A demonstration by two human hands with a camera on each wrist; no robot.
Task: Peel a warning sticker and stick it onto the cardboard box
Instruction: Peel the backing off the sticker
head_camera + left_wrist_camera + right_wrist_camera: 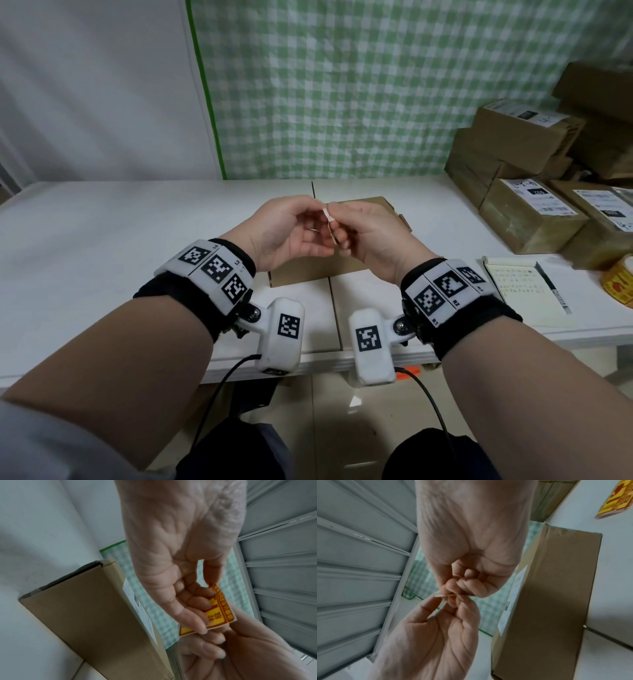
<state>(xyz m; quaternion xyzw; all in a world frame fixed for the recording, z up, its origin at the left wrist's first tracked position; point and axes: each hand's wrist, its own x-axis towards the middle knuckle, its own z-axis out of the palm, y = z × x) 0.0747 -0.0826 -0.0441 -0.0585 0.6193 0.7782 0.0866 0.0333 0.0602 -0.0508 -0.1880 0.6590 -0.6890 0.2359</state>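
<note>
Above the middle of the head view, both hands meet over the white tabletop [102, 233]. The left hand [284, 229] and the right hand [373, 233] both pinch 1 small warning sticker [329, 219] between thumb and fingertips, holding it in the air; from the head view it shows only as a thin pale edge. The left wrist view shows its printed face [221, 608], yellow with dark red bands, still on a pale backing, with the left fingers [188, 620] curled over it and the right hand [223, 655] below. From the right wrist it is seen edge-on [448, 595], so whether any corner has lifted I cannot tell.

Directly beneath the hands lies the cardboard box [308, 274], flat on the tabletop, largely hidden by wrists and palms in the head view. The wrist views show a white label [513, 599] on its far side.

At the right of the frame a stack of brown parcels [520, 154] with shipping labels crowds the tabletop's far corner. Nearer, at lower right, an open notebook [520, 291] lies with a pen [551, 287] across it, and a roll of yellow stickers [620, 284] sits at the frame edge. A green checked cloth [376, 85] hangs behind.
</note>
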